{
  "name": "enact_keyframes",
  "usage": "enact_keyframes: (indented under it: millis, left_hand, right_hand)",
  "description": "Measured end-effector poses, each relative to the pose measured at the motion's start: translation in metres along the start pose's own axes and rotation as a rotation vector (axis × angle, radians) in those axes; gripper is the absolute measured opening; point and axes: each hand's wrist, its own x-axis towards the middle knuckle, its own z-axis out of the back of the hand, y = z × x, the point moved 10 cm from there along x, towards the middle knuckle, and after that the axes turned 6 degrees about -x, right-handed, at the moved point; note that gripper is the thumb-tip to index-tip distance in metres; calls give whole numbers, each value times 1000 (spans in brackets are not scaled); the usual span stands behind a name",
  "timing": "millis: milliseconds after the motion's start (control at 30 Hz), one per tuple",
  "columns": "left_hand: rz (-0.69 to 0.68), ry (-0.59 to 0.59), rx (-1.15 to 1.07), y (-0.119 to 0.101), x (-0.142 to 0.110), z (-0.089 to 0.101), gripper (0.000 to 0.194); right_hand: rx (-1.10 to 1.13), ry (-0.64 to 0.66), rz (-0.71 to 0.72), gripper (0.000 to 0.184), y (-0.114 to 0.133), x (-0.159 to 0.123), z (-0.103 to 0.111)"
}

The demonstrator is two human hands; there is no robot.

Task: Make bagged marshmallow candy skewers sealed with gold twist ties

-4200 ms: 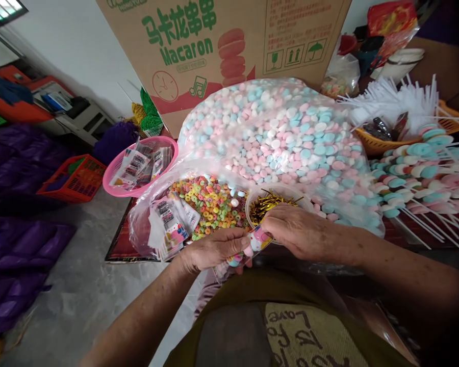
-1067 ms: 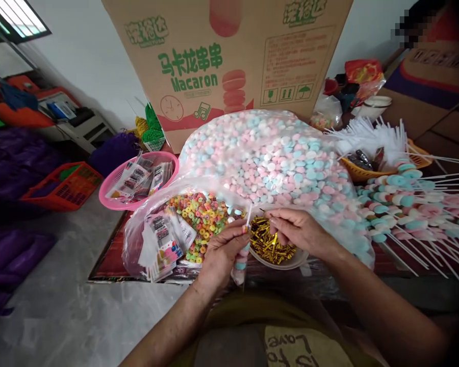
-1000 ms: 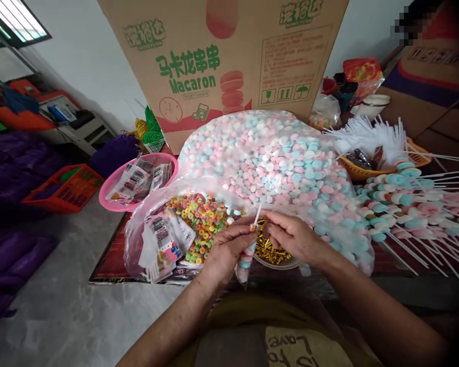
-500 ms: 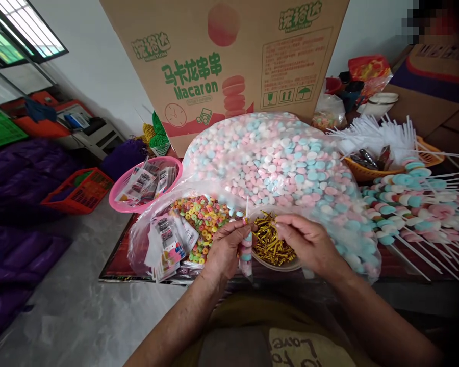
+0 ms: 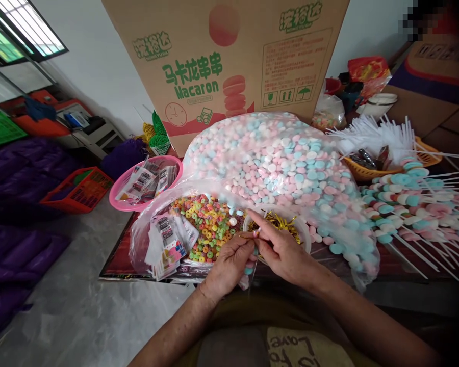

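My left hand (image 5: pixel 229 264) is closed round a bagged candy skewer (image 5: pixel 248 270), gripping the neck of its clear sleeve. My right hand (image 5: pixel 281 252) pinches a gold twist tie (image 5: pixel 252 234) at that same neck, fingertips touching the left hand's. Both hands hover over a white bowl (image 5: pixel 305 230) of gold twist ties (image 5: pixel 281 221). Just left lies an open bag of coloured ring candies (image 5: pixel 208 224) with a stack of printed labels (image 5: pixel 168 243).
A big clear bag of pink, blue and white round candies (image 5: pixel 279 158) fills the middle, with a Macaron carton (image 5: pixel 229 66) behind. Finished skewers (image 5: pixel 416 204) and white sticks (image 5: pixel 378 135) lie right. A pink basket (image 5: pixel 168 164) and red basket (image 5: pixel 76 191) sit left.
My right hand took a gold tie from the bowl and came back to the left hand, now pinching the tie at the sleeve's neck. The skewer has sunk lower in my left hand.
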Motion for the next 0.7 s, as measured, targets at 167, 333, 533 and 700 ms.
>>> enact_keyframes:
  millis: [167,333,533,700]
  left_hand:
    - [-116,-68,-230,-6,5,11,29]
    - [273,254,-350,11,1,-10,33]
    - [322,390,-475,-5,-6,-20,57]
    - [-122,-109,-318,-36,-4,30,59]
  right_hand:
    - [-37,-282,4,54,-1,-7,12]
    - [-22,-30,304,24,33,-6,9]
    - [57,54,496,21,56,-2,16]
    - [-373,-336,435,28,64,16,27]
